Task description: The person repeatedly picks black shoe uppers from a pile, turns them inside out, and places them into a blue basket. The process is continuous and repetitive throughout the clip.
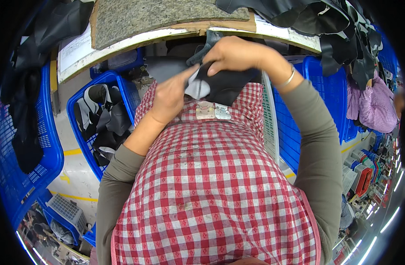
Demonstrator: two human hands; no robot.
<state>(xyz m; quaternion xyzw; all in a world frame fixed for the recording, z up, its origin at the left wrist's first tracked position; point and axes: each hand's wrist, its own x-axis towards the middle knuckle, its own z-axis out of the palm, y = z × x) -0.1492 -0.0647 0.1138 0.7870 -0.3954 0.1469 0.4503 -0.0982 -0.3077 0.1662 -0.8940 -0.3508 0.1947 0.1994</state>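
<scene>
Over my lap, just below the table edge, I hold a black leather piece (pixel 229 86) with a pale lining folded out along a seam. My left hand (pixel 168 99) is closed at its left edge, with the index finger lying along the pale part. Coming from above right, my right hand (pixel 238 54) is curled over the top of the same piece, its thumb pressed on the leather. A dark grey, fuzzy-looking strip (pixel 205 49) shows beside the right fingers. Some of the fingertips are hidden, and both hands are slightly blurred.
A table with a grey stone slab (pixel 167 17) curves across the top. More black leather pieces (pixel 299 17) hang over its right side. Blue baskets with cut pieces stand left (pixel 72 110); another blue basket (pixel 286 128) stands right. A person's checked sleeve (pixel 377 106) appears far right.
</scene>
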